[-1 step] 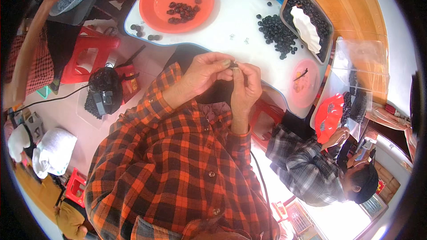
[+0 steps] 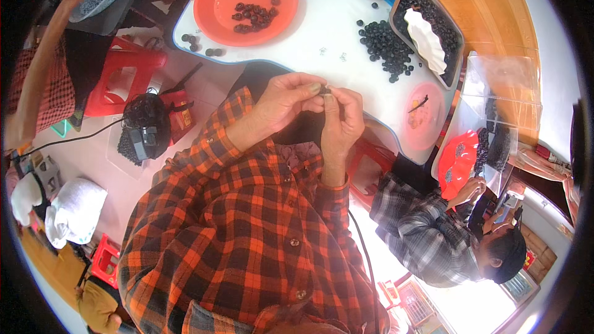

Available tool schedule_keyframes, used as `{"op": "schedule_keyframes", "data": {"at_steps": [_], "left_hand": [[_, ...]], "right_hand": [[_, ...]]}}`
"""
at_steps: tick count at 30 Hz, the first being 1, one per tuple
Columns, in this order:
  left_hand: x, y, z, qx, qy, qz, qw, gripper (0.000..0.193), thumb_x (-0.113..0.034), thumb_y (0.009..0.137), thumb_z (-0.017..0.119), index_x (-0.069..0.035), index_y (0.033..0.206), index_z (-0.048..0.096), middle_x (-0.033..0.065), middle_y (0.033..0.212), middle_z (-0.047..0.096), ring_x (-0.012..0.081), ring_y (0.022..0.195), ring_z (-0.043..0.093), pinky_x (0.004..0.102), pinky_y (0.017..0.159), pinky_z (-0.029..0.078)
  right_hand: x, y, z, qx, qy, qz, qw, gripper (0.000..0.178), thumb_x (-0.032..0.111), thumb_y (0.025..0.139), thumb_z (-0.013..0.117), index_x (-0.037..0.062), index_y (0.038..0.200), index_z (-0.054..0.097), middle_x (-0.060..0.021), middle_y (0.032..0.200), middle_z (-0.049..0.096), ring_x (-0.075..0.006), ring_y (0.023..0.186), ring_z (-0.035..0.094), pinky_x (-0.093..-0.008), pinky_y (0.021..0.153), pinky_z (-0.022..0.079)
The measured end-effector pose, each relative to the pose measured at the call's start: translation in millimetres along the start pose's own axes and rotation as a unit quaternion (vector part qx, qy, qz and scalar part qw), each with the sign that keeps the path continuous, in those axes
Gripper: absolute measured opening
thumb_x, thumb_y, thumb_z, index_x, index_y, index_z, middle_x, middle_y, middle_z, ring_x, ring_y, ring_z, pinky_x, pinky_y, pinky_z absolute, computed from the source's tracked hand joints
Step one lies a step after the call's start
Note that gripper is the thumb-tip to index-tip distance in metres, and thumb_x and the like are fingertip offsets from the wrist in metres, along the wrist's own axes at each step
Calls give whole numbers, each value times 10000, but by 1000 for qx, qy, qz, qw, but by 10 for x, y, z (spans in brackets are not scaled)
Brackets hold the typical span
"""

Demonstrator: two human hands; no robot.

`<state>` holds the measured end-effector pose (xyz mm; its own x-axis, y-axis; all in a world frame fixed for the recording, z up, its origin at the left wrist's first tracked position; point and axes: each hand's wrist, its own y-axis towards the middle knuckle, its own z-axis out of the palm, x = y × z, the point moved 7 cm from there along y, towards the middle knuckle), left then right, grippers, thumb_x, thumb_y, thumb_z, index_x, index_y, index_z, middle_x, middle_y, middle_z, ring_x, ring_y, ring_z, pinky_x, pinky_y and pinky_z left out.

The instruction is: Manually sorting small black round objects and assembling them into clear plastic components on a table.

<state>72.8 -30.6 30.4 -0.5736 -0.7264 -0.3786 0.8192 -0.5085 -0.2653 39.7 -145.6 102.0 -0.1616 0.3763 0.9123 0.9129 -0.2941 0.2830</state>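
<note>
Just off the table's near edge, my left hand [image 2: 286, 102] and my right hand [image 2: 342, 116] meet fingertip to fingertip. Between thumbs and forefingers they pinch a small dark piece [image 2: 323, 89], mostly covered by the fingers. A red-orange round basin [image 2: 213, 3] lies beyond my hands to the left, with several dark brown pieces [image 2: 255, 17] in it. To the right, a heap of small black round pieces [image 2: 387, 46] spreads over the white table [image 2: 303, 43]. Beside it, a tray [image 2: 458, 28] of similar pieces bears a white scalloped dish [image 2: 425, 40].
A pink plate [image 2: 424, 133] with a thin dark tool [image 2: 419, 104] sits at the right table end. Near it, a person in a plaid shirt [image 2: 427, 235] works over a red scalloped dish [image 2: 456, 164]. Red stools [image 2: 120, 77] and a black bag [image 2: 146, 120] stand left.
</note>
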Motion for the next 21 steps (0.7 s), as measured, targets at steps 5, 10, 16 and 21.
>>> {"op": "schedule_keyframes", "data": {"at_steps": [5,10,16,21], "left_hand": [[0,-3,2,-3,23,8,1000,221,-68,968,593,60,1143,635,121,945,694,172,830,710,288,764,624],[14,1,-35,2,41,12,999,220,-68,970,590,50,1149,638,117,948,692,170,838,706,288,771,621],[-22,-25,-19,-16,81,25,996,215,-59,970,588,40,1151,648,108,952,695,154,832,698,281,767,614],[-61,-50,-3,-27,113,41,992,213,-49,971,587,40,1152,658,97,955,698,140,840,689,274,766,602]], "right_hand": [[11,3,-5,2,-37,-11,999,128,-24,888,668,12,1010,677,-63,955,592,-146,851,592,-252,744,483],[-3,-5,-6,0,-47,-19,999,138,-30,877,676,9,1010,676,-66,947,594,-149,843,602,-257,730,497],[75,3,13,5,-87,-54,995,145,-37,862,691,2,1001,671,-88,950,596,-162,804,619,-269,692,518],[118,7,25,4,-101,-85,991,141,-43,864,686,-4,998,666,-101,949,594,-170,783,631,-280,659,532]]}}
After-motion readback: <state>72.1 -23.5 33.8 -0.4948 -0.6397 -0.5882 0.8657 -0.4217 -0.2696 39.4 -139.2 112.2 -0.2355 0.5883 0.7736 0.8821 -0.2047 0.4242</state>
